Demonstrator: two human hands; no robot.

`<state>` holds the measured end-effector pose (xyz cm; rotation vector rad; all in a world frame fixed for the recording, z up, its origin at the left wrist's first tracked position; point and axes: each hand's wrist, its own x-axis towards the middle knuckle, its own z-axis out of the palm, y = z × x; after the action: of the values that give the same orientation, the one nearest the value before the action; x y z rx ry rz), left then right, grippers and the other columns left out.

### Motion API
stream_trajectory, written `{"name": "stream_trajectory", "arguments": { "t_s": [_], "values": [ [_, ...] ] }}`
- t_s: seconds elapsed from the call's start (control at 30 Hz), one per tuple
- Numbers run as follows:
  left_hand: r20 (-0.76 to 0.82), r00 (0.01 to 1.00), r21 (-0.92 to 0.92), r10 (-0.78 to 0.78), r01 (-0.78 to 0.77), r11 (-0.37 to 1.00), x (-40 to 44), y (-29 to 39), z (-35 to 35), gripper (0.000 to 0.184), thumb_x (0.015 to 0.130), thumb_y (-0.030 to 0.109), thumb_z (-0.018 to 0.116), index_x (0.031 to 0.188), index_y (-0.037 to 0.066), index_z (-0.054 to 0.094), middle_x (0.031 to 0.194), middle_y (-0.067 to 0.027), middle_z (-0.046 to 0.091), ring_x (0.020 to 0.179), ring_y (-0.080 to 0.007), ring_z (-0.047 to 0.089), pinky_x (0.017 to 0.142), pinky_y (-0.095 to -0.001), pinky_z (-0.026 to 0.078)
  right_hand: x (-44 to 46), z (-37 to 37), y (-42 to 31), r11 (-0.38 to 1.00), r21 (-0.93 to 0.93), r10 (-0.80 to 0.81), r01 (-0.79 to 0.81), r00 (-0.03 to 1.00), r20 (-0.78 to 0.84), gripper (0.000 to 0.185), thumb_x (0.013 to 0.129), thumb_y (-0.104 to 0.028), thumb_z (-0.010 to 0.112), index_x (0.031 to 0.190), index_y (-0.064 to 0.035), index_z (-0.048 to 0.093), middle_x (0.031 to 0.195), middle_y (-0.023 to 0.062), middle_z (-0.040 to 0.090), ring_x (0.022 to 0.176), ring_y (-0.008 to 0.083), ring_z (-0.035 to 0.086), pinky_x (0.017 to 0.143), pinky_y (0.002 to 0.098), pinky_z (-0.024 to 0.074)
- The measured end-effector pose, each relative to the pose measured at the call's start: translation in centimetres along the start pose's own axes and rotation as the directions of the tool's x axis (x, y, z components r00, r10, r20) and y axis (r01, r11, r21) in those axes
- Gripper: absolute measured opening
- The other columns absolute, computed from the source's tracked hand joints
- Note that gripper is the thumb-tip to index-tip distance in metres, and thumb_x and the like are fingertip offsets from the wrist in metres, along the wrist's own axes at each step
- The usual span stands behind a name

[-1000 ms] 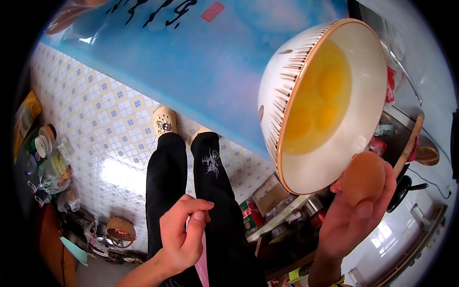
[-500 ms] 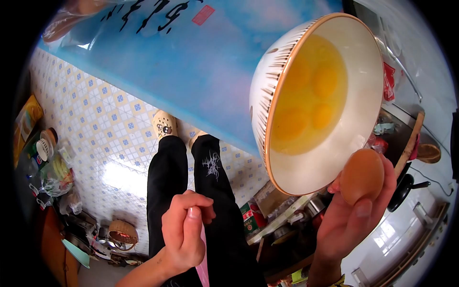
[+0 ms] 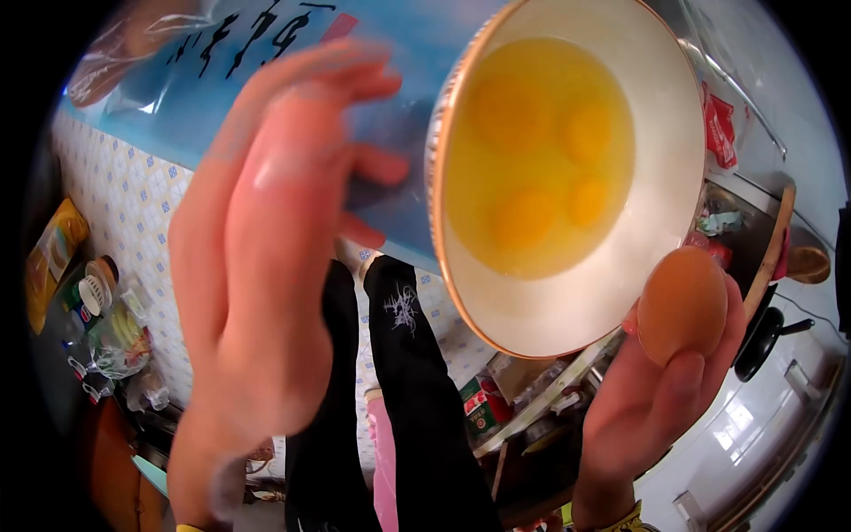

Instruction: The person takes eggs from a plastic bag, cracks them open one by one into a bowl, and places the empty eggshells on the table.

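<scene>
A brown egg (image 3: 683,306) is held in my right hand (image 3: 651,399), with the thumb and fingers around its lower part, close to the bowl's rim. The white bowl (image 3: 660,160) with an orange-brown rim holds raw eggs (image 3: 541,160), with several yolks in clear yellow liquid. My left hand (image 3: 275,230) is raised to the left of the bowl, slightly blurred, its fingers spread and curved toward the bowl. Nothing shows in it, and a gap separates its fingertips from the rim.
The bowl is over a blue table cover (image 3: 191,115) with black writing. Below are a patterned tile floor (image 3: 115,186) and my black-trousered legs (image 3: 408,372). Plastic bags (image 3: 124,346) lie at the left. A black pan (image 3: 761,346) and a wooden board edge (image 3: 769,257) are at the right.
My left hand has risen from above my legs toward the bowl, and its fingers have opened. The bowl appears larger and further left. The egg remains in my right hand.
</scene>
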<state>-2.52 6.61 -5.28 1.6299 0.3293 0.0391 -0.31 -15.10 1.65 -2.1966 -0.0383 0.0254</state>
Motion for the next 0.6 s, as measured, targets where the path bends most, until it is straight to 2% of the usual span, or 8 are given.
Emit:
{"name": "stream_trajectory", "arguments": {
  "t_s": [0.03, 0.27, 0.4, 0.43, 0.53, 0.6],
  "values": [
    [0.022, 1.000, 0.003, 0.009, -0.009, 1.000, 0.7, 0.2, -0.1, 0.061, 0.103, 0.048, 0.020, 0.140, 0.005, 0.043, 0.134, -0.0159, 0.054, 0.116, -0.0259, 0.060, 0.088, -0.0362, 0.053, 0.1, 0.2, 0.1, 1.000, -0.010, -0.017, 0.017, 1.000, 0.001, 0.064, 0.097, -0.040, 0.043, 0.139, 0.0058, 0.030, 0.127, 0.0149, 0.049, 0.096, 0.0188, 0.049, 0.086, 0.0319, 0.0390],
    [0.367, 0.930, 0.054, 0.033, -0.056, 0.997, 2.6, 1.5, -0.8, 0.058, 0.104, 0.044, 0.020, 0.146, 0.008, 0.037, 0.138, -0.0157, 0.051, 0.125, -0.0273, 0.054, 0.101, -0.0411, 0.047, 0.0, 1.4, 0.7, 0.997, 0.067, -0.034, 0.045, 0.986, -0.163, 0.065, 0.095, -0.044, 0.041, 0.137, 0.0056, 0.035, 0.124, 0.0149, 0.050, 0.094, 0.0185, 0.049, 0.083, 0.0304, 0.0378],
    [0.304, 0.947, 0.193, -0.105, 0.047, 0.980, 2.0, 1.3, -1.2, 0.053, 0.106, 0.038, 0.023, 0.145, 0.006, 0.038, 0.138, -0.0172, 0.050, 0.127, -0.0235, 0.052, 0.105, -0.0396, 0.044, 0.1, 2.1, 1.6, 0.990, 0.117, -0.047, 0.077, 0.970, -0.240, 0.065, 0.093, -0.046, 0.040, 0.134, 0.0056, 0.040, 0.113, 0.0119, 0.053, 0.089, 0.0165, 0.048, 0.078, 0.0286, 0.0361],
    [0.291, 0.956, 0.198, -0.022, -0.038, 0.979, 2.0, 1.2, -0.7, 0.055, 0.105, 0.040, 0.023, 0.144, 0.004, 0.038, 0.138, -0.0172, 0.051, 0.127, -0.0235, 0.052, 0.105, -0.0387, 0.043, 0.3, 1.8, 2.0, 0.989, 0.119, -0.055, 0.088, 0.964, -0.260, 0.065, 0.093, -0.046, 0.039, 0.133, 0.0056, 0.041, 0.112, 0.0113, 0.054, 0.088, 0.0162, 0.047, 0.077, 0.0284, 0.0359],
    [0.268, 0.962, 0.160, 0.050, -0.096, 0.982, 1.7, 1.0, 0.0, 0.060, 0.103, 0.043, 0.025, 0.142, -0.002, 0.040, 0.135, -0.0160, 0.053, 0.126, -0.0232, 0.053, 0.106, -0.0368, 0.040, 1.1, 0.8, 2.6, 0.986, 0.115, -0.091, 0.125, 0.960, -0.264, 0.064, 0.094, -0.047, 0.036, 0.131, 0.0054, 0.044, 0.112, 0.0111, 0.056, 0.088, 0.0155, 0.047, 0.079, 0.0281, 0.0361],
    [0.220, 0.975, 0.126, 0.013, -0.041, 0.991, 0.7, 1.1, 0.5, 0.060, 0.102, 0.042, 0.026, 0.140, -0.001, 0.041, 0.133, -0.0145, 0.055, 0.126, -0.0220, 0.052, 0.105, -0.0357, 0.040, 1.4, 0.7, 2.9, 0.985, 0.106, -0.103, 0.137, 0.956, -0.274, 0.063, 0.096, -0.046, 0.033, 0.129, 0.0049, 0.046, 0.115, 0.0120, 0.057, 0.088, 0.0154, 0.048, 0.081, 0.0283, 0.0366]
  ]
}}
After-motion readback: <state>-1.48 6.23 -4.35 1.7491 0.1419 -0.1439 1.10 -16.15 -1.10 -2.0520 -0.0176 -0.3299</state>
